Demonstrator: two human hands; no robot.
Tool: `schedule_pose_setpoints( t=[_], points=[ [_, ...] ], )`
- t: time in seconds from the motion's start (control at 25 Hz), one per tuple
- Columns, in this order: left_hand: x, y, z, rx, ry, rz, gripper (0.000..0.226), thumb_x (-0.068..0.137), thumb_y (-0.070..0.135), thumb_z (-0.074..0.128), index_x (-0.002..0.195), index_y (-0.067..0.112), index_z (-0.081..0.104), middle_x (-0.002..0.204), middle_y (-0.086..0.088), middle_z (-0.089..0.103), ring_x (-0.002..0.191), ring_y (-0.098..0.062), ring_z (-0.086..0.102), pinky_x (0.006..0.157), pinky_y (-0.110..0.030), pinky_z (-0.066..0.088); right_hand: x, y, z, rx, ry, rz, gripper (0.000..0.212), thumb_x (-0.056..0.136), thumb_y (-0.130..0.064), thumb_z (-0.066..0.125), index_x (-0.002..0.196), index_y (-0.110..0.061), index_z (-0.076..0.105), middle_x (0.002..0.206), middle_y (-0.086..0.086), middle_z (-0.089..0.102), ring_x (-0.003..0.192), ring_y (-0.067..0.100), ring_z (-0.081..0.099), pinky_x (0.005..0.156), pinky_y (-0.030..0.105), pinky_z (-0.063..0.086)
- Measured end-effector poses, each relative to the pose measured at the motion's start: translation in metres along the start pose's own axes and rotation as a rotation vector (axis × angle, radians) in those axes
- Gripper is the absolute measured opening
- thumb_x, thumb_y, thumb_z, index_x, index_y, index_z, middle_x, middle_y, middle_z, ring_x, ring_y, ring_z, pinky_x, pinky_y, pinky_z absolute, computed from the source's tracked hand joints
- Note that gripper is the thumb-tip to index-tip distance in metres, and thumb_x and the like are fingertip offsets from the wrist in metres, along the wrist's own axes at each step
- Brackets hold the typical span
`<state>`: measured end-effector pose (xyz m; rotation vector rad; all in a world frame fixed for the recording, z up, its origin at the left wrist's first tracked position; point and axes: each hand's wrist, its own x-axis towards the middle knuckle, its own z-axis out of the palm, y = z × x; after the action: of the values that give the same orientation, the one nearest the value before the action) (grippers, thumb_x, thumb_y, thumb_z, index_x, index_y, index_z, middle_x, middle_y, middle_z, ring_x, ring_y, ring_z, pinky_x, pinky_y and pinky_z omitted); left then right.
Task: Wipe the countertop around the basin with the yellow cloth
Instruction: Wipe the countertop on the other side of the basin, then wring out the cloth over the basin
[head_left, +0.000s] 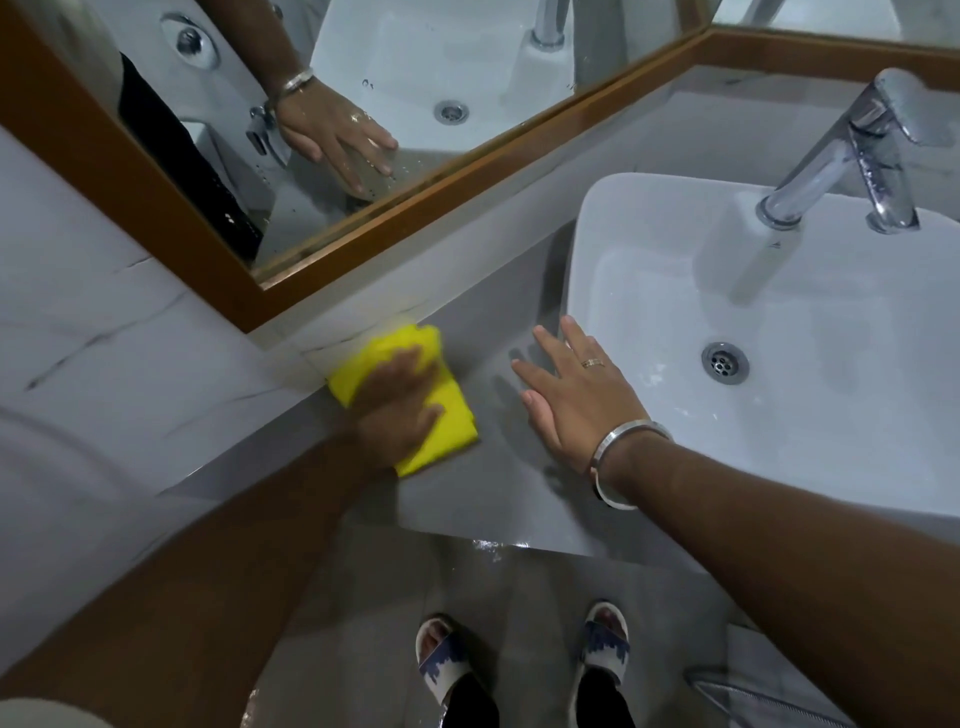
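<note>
The yellow cloth (415, 395) lies folded on the grey surface (498, 499) at its back left end, just beside the low ledge under the wooden mirror frame (395, 228). The left hand (397, 410) presses flat on top of it, fingers (415, 364) spread open and laid over the cloth rather than curled around it; the hand is blurred. The right hand (576, 395) rests palm down on the bare surface to the right of the cloth, apart from it, its fingers extended and holding nothing, their tips close to the left wall of the white basin (613, 291). A ring sits on one finger and a metal bangle (623, 457) circles the wrist. The basin stands on the surface at the right, with a drain (725, 362) in its bowl and a chrome tap (852, 156) at its back edge. The mirror (332, 104) reflects a hand and the basin. Below the surface's front edge, two feet in sandals (524, 660) stand on a wet-looking floor (363, 623).
</note>
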<state>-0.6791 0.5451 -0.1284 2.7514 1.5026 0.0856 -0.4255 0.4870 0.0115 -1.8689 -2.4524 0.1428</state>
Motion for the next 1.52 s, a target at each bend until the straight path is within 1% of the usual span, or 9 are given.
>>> schedule_pose_setpoints(
  t=[0.44,0.52,0.6,0.72,0.84,1.0,1.16,1.28,1.52],
  points=[
    [-0.029,0.237,-0.041,-0.616,-0.344,-0.714,0.073,0.073,0.039,0.049,0.133,-0.003,0.052,0.140,-0.036,0.044,0.128,-0.051,0.045,0.106,-0.057,0.032,-0.054,0.016,-0.015,0.086,0.159,-0.239,0.045,0.090,-0.032,0.043,0.129,-0.012,0.053,0.145,0.018,0.042,0.133,0.038,0.039,0.109,0.045,0.032],
    [-0.048,0.222,-0.049,-0.490,-0.284,-0.576,0.072,0.080,0.040,0.048,0.137,-0.004,0.046,0.145,-0.035,0.038,0.134,-0.051,0.038,0.108,-0.058,0.034,-0.114,0.025,-0.004,0.193,0.121,-0.250,0.042,0.088,-0.027,0.047,0.128,-0.015,0.052,0.137,0.014,0.052,0.124,0.032,0.048,0.102,0.041,0.039],
    [-0.071,0.182,-0.043,-0.344,-0.139,-0.173,0.080,0.083,0.052,0.048,0.143,-0.001,0.039,0.151,-0.028,0.033,0.140,-0.047,0.030,0.110,-0.058,0.034,-0.155,0.022,0.013,0.230,-0.029,-0.162,0.043,0.085,-0.030,0.044,0.126,-0.019,0.051,0.129,0.010,0.058,0.114,0.031,0.057,0.091,0.041,0.048],
    [-0.072,0.126,-0.048,-0.095,-0.259,0.325,0.106,0.070,0.080,0.043,0.146,0.007,0.035,0.153,-0.016,0.037,0.139,-0.037,0.036,0.108,-0.060,0.032,-0.137,0.001,0.045,0.171,-0.353,-0.023,0.066,0.082,-0.039,0.055,0.140,-0.012,0.037,0.141,0.015,0.046,0.125,0.035,0.048,0.098,0.043,0.043],
    [-0.066,0.114,-0.050,0.047,-0.359,0.369,0.108,0.058,0.076,0.052,0.141,0.009,0.039,0.141,-0.011,0.051,0.124,-0.034,0.050,0.097,-0.052,0.044,-0.096,-0.020,0.062,0.054,-0.490,0.131,0.111,0.064,-0.049,0.076,0.145,-0.001,0.016,0.147,0.020,0.031,0.132,0.035,0.036,0.105,0.043,0.033],
    [-0.060,0.128,-0.064,0.043,-0.336,0.333,0.064,0.065,0.047,0.075,0.117,0.014,0.057,0.102,-0.007,0.064,0.087,-0.033,0.064,0.067,-0.039,0.047,-0.083,-0.042,0.059,-0.097,-0.436,0.110,0.052,0.075,-0.030,0.070,0.119,-0.014,0.048,0.120,0.010,0.056,0.107,0.029,0.056,0.085,0.038,0.044],
    [-0.042,0.135,-0.110,0.075,-0.311,0.413,0.026,0.082,0.037,0.064,0.100,0.019,0.060,0.101,-0.009,0.061,0.088,-0.034,0.063,0.063,-0.035,0.038,-0.101,-0.048,0.025,0.023,-0.448,0.170,0.039,0.070,-0.030,0.069,0.105,-0.018,0.056,0.108,0.009,0.060,0.099,0.032,0.059,0.079,0.037,0.047],
    [-0.024,0.143,-0.171,0.076,-0.170,0.529,0.024,0.065,0.033,0.070,0.082,0.020,0.059,0.088,-0.009,0.058,0.073,-0.032,0.060,0.055,-0.035,0.044,-0.113,-0.032,-0.036,0.258,-0.397,0.304,0.030,0.067,-0.030,0.067,0.089,-0.016,0.053,0.095,0.009,0.063,0.089,0.032,0.061,0.068,0.032,0.045],
    [0.046,0.205,-0.251,-0.088,0.139,0.556,0.027,0.070,0.016,0.061,0.096,0.010,0.058,0.112,-0.012,0.061,0.099,-0.036,0.060,0.069,-0.047,0.055,-0.106,0.064,-0.149,0.904,-0.689,0.648,0.011,0.069,-0.020,0.064,0.069,-0.009,0.065,0.062,0.007,0.063,0.050,0.021,0.057,0.056,0.033,0.056]
  ],
)
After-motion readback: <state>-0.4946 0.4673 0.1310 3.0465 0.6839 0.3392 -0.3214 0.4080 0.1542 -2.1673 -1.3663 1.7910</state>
